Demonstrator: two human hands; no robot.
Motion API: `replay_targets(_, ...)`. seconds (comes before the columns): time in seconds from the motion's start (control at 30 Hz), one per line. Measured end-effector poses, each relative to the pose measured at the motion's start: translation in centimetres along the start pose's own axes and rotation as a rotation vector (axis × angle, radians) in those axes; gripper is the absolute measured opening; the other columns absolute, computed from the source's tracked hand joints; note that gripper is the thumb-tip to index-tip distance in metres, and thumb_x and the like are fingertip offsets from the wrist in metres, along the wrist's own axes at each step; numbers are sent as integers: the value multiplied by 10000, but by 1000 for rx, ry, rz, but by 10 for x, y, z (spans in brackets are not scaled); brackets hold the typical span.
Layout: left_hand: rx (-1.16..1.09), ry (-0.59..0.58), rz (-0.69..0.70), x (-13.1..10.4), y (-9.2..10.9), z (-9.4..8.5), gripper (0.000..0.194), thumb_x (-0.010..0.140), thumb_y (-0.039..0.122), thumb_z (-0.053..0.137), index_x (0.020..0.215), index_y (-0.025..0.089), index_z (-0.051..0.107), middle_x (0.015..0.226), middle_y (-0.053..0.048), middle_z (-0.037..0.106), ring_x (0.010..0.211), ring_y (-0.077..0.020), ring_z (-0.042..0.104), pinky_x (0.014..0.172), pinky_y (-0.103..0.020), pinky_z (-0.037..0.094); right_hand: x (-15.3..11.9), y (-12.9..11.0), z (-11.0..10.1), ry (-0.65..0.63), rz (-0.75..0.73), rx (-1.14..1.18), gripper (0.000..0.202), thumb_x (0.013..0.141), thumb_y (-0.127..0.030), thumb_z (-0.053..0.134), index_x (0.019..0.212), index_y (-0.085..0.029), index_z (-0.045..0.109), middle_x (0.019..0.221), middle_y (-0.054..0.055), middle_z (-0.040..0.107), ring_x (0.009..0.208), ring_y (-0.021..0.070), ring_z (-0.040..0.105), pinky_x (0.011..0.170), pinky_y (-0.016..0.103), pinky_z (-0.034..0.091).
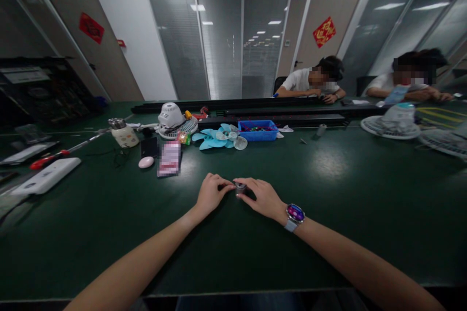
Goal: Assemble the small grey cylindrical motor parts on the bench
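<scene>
A small grey metal cylinder (240, 189), much like a small motor, stands on the green table in front of me. My right hand (263, 197) has its thumb and fingers closed around the cylinder from the right, a watch on that wrist. From the left, my left hand (213, 193) reaches to the cylinder's side with thumb and index finger pinched together. Whatever lies between those left fingertips is too small to make out. Part of the cylinder is hidden by the right fingers.
Farther back lie light blue fan blades (213, 137), a blue tray (257, 130) of small parts and a white fan base (170, 115). A phone (170, 158) and a power strip (47, 176) are on the left. Two people sit across the table (233, 262).
</scene>
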State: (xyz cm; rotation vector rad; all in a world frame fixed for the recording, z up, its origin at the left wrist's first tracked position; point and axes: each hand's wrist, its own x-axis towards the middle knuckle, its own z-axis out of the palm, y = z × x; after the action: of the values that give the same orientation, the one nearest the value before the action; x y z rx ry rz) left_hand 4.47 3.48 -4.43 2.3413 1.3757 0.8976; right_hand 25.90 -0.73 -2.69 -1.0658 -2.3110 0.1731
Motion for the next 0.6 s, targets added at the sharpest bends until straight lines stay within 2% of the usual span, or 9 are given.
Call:
replay_targets(0.13,-17,25,-11,0,2,-2,214,908,368,598,989,258,763,857,-40,693,864,-223,555,784,-355,425,0,-1,-1,23,0,23,372,929,-355,571,1278,-234,524,1178,48,667,994,187,642,869,361,507)
replay_targets(0.27,-49,96,-61,1,6,-5,334,960,404,491,1155,216,688,911,-57,683,856,-211,567,784,-347,441,-3,11,-9,134,41,-10,357,938,-342,556,1281,-247,537,1171,43,678,971,185,645,864,347,497)
replay_targets(0.37,-63,89,-98,1,7,-6,368,971,429,450,1138,196,680,937,-65,687,840,-210,574,772,-346,448,-8,38,-24,258,162,-121,382,942,-359,533,1307,-244,539,1144,56,688,893,197,651,816,352,500)
replay_targets(0.5,-86,64,-90,1,7,-6,363,973,425,433,1066,189,693,967,-67,701,866,-215,586,784,-345,451,-18,88,-54,431,437,-327,400,927,-410,520,1283,-236,576,956,56,726,785,226,661,716,345,488)
replay_targets(0.6,-102,77,-79,0,7,-6,349,977,406,425,1036,197,698,967,-58,707,867,-212,592,788,-341,450,-29,119,-77,484,637,-423,413,919,-433,503,1280,-248,580,893,51,737,780,242,679,662,322,460)
